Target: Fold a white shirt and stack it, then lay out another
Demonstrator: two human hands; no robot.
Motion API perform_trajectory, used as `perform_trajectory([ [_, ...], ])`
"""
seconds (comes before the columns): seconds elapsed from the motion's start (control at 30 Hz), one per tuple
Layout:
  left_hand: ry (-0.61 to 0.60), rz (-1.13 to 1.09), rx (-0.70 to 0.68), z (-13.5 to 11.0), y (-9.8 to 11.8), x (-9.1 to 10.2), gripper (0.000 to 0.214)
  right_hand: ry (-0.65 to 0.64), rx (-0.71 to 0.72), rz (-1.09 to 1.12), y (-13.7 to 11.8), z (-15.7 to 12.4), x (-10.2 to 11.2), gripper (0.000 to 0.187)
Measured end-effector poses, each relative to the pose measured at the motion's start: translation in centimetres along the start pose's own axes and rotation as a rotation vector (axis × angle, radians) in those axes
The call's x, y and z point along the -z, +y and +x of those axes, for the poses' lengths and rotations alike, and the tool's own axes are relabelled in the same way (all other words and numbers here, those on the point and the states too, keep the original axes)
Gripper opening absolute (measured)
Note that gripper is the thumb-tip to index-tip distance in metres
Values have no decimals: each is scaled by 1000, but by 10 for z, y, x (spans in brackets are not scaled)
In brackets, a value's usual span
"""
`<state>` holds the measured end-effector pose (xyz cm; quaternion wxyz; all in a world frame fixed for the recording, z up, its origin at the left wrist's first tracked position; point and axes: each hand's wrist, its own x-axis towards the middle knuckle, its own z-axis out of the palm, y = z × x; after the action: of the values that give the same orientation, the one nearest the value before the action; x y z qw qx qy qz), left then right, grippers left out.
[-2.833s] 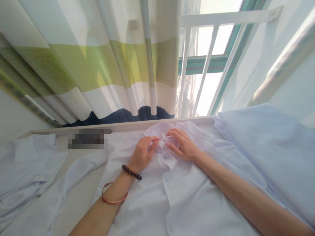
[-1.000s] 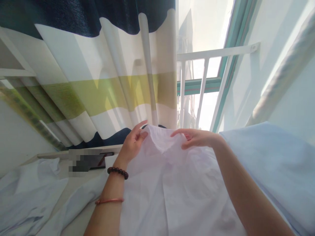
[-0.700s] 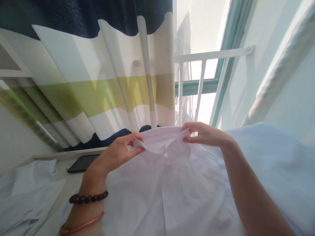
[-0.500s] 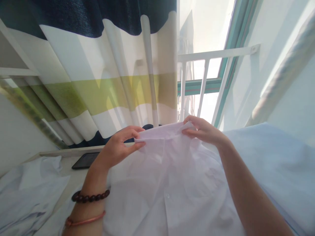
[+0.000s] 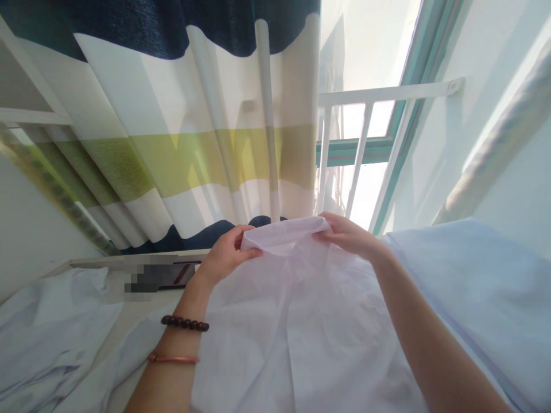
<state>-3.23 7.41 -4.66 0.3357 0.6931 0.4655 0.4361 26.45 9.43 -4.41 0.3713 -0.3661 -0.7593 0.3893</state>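
A white button-up shirt (image 5: 275, 321) lies spread in front of me, its collar (image 5: 286, 232) toward the window. My left hand (image 5: 235, 249) pinches the collar's left end between thumb and fingers. At the other end of the collar, my right hand (image 5: 344, 232) grips the cloth the same way. The collar stretches between both hands and is slightly lifted. A dark beaded bracelet (image 5: 185, 324) and a copper-coloured bangle (image 5: 174, 360) circle my left wrist and forearm.
Folded white cloth (image 5: 47, 332) lies at the left, pale blue-white cloth (image 5: 486, 287) at the right. A dark flat object (image 5: 172, 276), partly blurred out, rests behind my left arm. A striped curtain (image 5: 206, 155) and white railing (image 5: 387, 93) stand at the back.
My hands have drawn slightly closer together, the left moving right, the right a little left. The collar now stands more folded over between them. The view has shifted slightly.
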Motion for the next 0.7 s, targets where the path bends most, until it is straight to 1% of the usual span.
perform_trajectory([
  [0.07,62,152,-14,10,-10,-8,47,67,-61,-136,11,10,-8,20],
  [0.1,125,225,-38,17,-14,-12,43,148,-87,-231,16,17,-13,20],
  [0.17,305,385,-123,31,-21,-23,37,385,-112,-440,24,29,-25,25],
  [0.2,393,470,-180,36,-24,-29,38,502,-105,-530,28,34,-32,31],
  [0.23,460,552,-237,40,-27,-35,40,585,-90,-609,31,37,-40,37],
  [0.27,492,630,-288,41,-30,-42,43,625,-67,-680,35,38,-47,43],
  [0.3,480,702,-327,39,-35,-49,46,619,-45,-749,39,37,-56,48],
  [0.33,432,763,-347,34,-40,-56,47,574,-27,-813,44,33,-64,52],
  [0.4,237,864,-346,19,-53,-69,51,424,-17,-911,56,21,-80,58],
  [0.47,69,933,-275,1,-68,-79,57,295,-70,-970,70,8,-92,62],
  [0.57,-31,999,-205,-18,-85,-86,61,198,-115,-1015,82,-5,-98,66],
  [0.63,-82,1030,-189,-26,-88,-85,60,165,-129,-1028,83,-8,-98,68],
  [0.7,-152,1048,-165,-31,-86,-84,58,128,-155,-1031,80,-11,-96,69],
])
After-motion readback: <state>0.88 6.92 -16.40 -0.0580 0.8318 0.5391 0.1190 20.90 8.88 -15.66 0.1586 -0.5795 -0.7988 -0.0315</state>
